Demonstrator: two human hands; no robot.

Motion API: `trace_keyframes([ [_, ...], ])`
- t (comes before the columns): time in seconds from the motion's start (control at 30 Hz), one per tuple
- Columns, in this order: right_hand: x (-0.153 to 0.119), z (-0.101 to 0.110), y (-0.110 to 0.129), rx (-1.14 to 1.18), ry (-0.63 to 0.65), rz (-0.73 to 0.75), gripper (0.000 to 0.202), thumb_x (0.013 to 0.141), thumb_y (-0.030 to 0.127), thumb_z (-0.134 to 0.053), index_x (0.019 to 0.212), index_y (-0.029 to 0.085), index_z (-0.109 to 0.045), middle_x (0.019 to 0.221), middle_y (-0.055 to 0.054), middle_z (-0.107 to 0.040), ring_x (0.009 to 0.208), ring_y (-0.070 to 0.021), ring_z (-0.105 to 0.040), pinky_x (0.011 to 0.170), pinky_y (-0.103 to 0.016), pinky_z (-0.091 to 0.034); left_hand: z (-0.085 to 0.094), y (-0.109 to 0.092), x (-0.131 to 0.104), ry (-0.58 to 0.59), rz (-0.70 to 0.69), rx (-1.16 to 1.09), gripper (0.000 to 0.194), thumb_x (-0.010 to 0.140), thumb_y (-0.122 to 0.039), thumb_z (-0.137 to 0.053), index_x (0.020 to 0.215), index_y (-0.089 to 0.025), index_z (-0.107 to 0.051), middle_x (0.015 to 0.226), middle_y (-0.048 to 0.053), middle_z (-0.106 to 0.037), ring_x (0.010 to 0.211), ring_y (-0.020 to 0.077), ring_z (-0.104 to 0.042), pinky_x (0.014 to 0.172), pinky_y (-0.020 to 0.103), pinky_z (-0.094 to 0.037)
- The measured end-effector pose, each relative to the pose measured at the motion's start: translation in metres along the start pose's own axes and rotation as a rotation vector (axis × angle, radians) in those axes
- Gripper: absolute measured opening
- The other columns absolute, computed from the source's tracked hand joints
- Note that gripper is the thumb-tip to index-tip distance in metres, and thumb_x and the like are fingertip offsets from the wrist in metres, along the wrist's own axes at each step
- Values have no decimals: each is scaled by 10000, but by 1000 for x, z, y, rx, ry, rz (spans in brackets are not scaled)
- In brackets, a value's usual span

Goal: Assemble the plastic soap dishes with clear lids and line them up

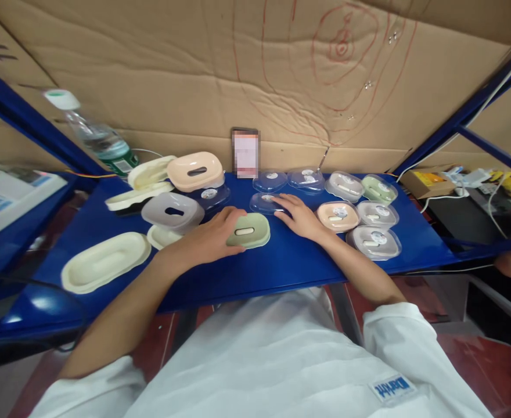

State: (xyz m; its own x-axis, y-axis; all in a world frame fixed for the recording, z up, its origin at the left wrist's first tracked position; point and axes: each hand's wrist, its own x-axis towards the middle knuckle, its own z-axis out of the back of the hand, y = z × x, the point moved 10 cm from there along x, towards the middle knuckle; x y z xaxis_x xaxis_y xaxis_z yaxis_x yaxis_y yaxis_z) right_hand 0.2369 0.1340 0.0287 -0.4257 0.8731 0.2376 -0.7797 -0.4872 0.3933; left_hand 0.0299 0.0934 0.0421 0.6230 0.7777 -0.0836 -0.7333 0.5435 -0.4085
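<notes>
Near the middle of the blue table, my left hand [216, 237] is closed around the left end of a small green plastic box [258, 230]. The box has rounded corners and a slot in its top with a pale piece in it. To its right, my right hand [299, 216] rests with fingers apart over the right end of a clear plastic lid [261, 203]. The fingertips seem to touch that lid. Behind it lie two more clear lids, one [269, 181] on the left and one [306, 180] on the right.
Several lidded boxes, including a peach one [338, 216], stand at the right. Larger peach [194, 172] and grey [172, 212] shells and a cream tray [106, 261] lie at the left. A phone [245, 154] leans on the cardboard; a water bottle [101, 142] stands back left.
</notes>
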Motion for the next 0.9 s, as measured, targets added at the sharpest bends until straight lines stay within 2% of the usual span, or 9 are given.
trace_keyframes([
  [0.07, -1, 5, 14, 141, -62, 64, 470, 1143, 428, -499, 1573, 270, -602, 1570, -103, -647, 1502, -276, -565, 1285, -534, -440, 1, 7, 8, -109, 7, -56, 837, 904, -511, -758, 1582, -250, -343, 1621, 167, -404, 1411, 395, -588, 1178, 563, -507],
  [0.13, -4, 8, 31, 198, -92, 141, 461, 1152, 453, -480, 1555, 280, -620, 1542, -95, -668, 1478, -260, -584, 1284, -520, -441, 2, 15, 14, -224, 35, -108, 1015, 858, -544, -820, 1647, -247, -254, 1661, 196, -349, 1502, 431, -505, 1224, 598, -461],
  [0.23, -11, 4, 54, 112, -80, 227, 460, 1143, 456, -505, 1530, 252, -647, 1608, -124, -601, 1552, -294, -489, 1303, -543, -399, -2, 18, 21, -284, 49, -174, 1163, 838, -576, -847, 1708, -240, -154, 1678, 225, -320, 1529, 446, -473, 1213, 612, -473],
  [0.33, -16, -7, 67, -7, -6, 269, 450, 1148, 412, -498, 1542, 242, -634, 1634, -137, -570, 1577, -318, -446, 1291, -554, -382, -6, 12, 23, -233, 47, -183, 1050, 887, -569, -803, 1702, -233, -233, 1649, 206, -371, 1484, 416, -528, 1189, 579, -503],
  [0.5, -16, -12, 69, -102, 49, 289, 478, 1134, 401, -546, 1590, 261, -578, 1632, -164, -562, 1546, -336, -474, 1279, -598, -326, -6, 8, 23, -155, 69, -119, 889, 920, -569, -775, 1642, -221, -390, 1595, 173, -448, 1457, 388, -554, 1201, 555, -496],
  [0.57, -15, -13, 70, -116, 64, 324, 530, 1112, 402, -593, 1623, 269, -539, 1641, -173, -545, 1548, -342, -462, 1267, -589, -348, -9, 10, 23, -142, 57, -91, 899, 944, -576, -748, 1668, -211, -358, 1635, 192, -415, 1493, 402, -524, 1222, 571, -473],
  [0.7, -15, -17, 69, -124, 72, 367, 588, 1098, 368, -617, 1663, 269, -487, 1651, -180, -520, 1561, -349, -431, 1252, -589, -397, -19, 11, 20, -88, -27, -42, 897, 1052, -564, -597, 1749, -189, -176, 1773, 250, -208, 1651, 447, -285, 1294, 629, -355],
  [0.77, -14, -18, 67, -121, 64, 373, 579, 1098, 369, -616, 1656, 267, -498, 1648, -180, -522, 1556, -343, -434, 1256, -591, -406, -21, 12, 19, -84, -49, -15, 874, 1081, -538, -551, 1762, -198, -123, 1793, 258, -156, 1674, 456, -216, 1297, 651, -335],
  [0.9, -15, -21, 69, -167, 59, 394, 580, 1083, 407, -645, 1631, 250, -537, 1639, -182, -538, 1518, -342, -479, 1243, -568, -446, -20, 10, 18, -120, -69, 38, 824, 1090, -504, -543, 1756, -211, -154, 1758, 262, -240, 1636, 466, -312, 1260, 661, -383],
])
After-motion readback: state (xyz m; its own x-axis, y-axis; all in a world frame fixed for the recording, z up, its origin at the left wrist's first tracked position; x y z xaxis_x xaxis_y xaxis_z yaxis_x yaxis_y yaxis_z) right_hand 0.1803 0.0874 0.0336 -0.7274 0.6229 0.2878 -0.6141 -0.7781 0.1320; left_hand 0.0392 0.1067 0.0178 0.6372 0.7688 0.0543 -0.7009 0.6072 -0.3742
